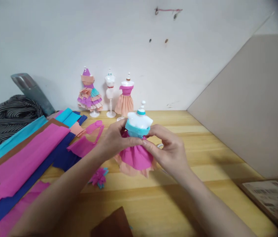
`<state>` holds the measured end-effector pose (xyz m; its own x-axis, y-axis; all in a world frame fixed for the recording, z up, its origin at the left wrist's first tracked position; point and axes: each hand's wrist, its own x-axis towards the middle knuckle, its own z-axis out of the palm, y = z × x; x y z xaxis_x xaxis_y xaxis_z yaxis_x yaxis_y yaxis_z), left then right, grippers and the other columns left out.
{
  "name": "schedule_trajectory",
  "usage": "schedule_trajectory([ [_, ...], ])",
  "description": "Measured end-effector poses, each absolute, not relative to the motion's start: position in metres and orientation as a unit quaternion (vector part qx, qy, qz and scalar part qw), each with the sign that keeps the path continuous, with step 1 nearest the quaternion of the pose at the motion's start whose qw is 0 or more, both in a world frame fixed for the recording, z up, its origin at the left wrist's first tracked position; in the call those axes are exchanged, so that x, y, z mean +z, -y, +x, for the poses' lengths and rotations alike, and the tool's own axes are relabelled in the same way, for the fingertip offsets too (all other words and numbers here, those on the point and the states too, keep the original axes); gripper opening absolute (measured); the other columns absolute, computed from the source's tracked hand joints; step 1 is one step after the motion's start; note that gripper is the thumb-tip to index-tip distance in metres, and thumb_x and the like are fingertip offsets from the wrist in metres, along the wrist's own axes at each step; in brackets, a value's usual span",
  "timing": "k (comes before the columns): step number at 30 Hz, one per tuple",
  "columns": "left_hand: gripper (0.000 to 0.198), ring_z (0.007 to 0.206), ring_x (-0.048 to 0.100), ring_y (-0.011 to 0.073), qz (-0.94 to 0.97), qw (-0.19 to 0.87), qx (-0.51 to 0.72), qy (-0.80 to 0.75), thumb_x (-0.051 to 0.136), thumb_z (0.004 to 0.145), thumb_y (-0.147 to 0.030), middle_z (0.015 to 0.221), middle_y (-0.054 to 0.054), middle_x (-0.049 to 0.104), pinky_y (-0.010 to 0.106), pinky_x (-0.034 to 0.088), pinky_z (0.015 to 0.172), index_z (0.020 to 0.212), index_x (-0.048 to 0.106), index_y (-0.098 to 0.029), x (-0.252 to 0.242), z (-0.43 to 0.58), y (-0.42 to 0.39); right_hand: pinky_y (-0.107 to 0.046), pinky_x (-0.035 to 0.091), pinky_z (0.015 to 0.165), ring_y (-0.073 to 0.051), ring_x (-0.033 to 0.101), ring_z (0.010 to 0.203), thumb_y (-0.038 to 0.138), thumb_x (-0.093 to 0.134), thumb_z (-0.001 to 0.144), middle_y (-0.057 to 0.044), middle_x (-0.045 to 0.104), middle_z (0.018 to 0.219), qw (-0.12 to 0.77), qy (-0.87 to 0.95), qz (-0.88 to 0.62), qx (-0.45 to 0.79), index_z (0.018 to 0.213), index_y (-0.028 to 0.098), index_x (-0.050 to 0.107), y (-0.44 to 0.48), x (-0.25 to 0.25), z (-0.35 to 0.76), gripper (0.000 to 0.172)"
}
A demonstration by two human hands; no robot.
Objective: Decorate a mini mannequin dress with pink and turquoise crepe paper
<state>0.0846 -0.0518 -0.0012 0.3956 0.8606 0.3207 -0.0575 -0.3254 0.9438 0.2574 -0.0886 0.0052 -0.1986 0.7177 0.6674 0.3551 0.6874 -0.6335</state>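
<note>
Between my two hands stands a small white dress form with a turquoise band at its neck. It wears a turquoise crepe-paper top and a pink paper skirt with a peach layer below. My left hand grips the waist from the left, thumb across the front. From the right, my right hand pinches the waist, its thumb meeting the left one. The fingers behind the form are hidden. A pink and blue paper flower lies on the table near my left forearm.
At the wall stand several-coloured, bare white and pink-peach dress forms. Crepe-paper sheets and striped cloth cover the left side. A brown piece lies at the front, a labelled box at the right.
</note>
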Motion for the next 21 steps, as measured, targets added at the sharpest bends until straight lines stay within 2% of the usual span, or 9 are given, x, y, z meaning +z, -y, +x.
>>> schedule_trajectory([
  [4,0.040,0.079,0.058,0.0183,0.713,0.469,0.419,-0.309,0.073,0.066,-0.039,0.086,0.006,0.064,0.031,0.046,0.075,0.094,0.062,-0.013,0.003,0.082,0.052,-0.034,0.048,0.074,-0.019,0.061,0.080,0.020,0.067,0.078,-0.002,0.067,0.081,0.531,0.731,-0.353,0.243,0.084,0.022,0.068,0.080,0.003,0.267,0.007],
  [7,0.030,0.080,0.058,0.0183,0.734,0.498,0.359,-0.293,0.059,0.077,-0.039,0.086,0.006,0.064,0.032,0.046,0.076,0.091,0.061,-0.013,0.008,0.075,0.048,-0.035,0.048,0.076,-0.019,0.061,0.083,0.020,0.066,0.078,-0.003,0.068,0.083,0.531,0.720,-0.355,0.272,0.086,0.024,0.072,0.077,0.003,0.269,0.011],
  [9,0.027,0.080,0.058,0.0179,0.767,0.462,0.323,-0.306,0.051,0.082,-0.038,0.083,0.005,0.064,0.033,0.045,0.077,0.087,0.061,-0.013,0.011,0.073,0.049,-0.035,0.049,0.075,-0.019,0.062,0.082,0.019,0.064,0.079,-0.003,0.068,0.083,0.537,0.714,-0.354,0.276,0.086,0.026,0.073,0.077,0.002,0.268,0.013],
  [13,0.031,0.073,0.054,0.0161,0.816,0.339,0.309,-0.351,0.037,0.089,-0.037,0.077,0.003,0.060,0.031,0.044,0.072,0.081,0.057,-0.014,0.012,0.078,0.057,-0.034,0.050,0.074,-0.018,0.063,0.081,0.015,0.063,0.078,-0.003,0.069,0.084,0.560,0.695,-0.370,0.258,0.083,0.027,0.075,0.080,-0.001,0.264,0.018],
  [16,0.034,0.068,0.051,0.0146,0.818,0.321,0.315,-0.358,0.032,0.091,-0.037,0.074,0.003,0.058,0.029,0.042,0.067,0.078,0.053,-0.014,0.009,0.084,0.062,-0.033,0.050,0.074,-0.018,0.063,0.082,0.016,0.062,0.079,-0.003,0.069,0.085,0.561,0.699,-0.382,0.225,0.084,0.027,0.075,0.083,-0.001,0.261,0.018],
  [21,0.033,0.069,0.052,0.0161,0.821,0.292,0.328,-0.365,0.030,0.092,-0.036,0.074,0.005,0.058,0.031,0.040,0.067,0.075,0.050,-0.016,0.003,0.089,0.061,-0.032,0.050,0.070,-0.018,0.063,0.077,0.020,0.063,0.080,-0.004,0.068,0.082,0.557,0.706,-0.404,0.167,0.081,0.022,0.075,0.085,-0.003,0.256,0.012],
])
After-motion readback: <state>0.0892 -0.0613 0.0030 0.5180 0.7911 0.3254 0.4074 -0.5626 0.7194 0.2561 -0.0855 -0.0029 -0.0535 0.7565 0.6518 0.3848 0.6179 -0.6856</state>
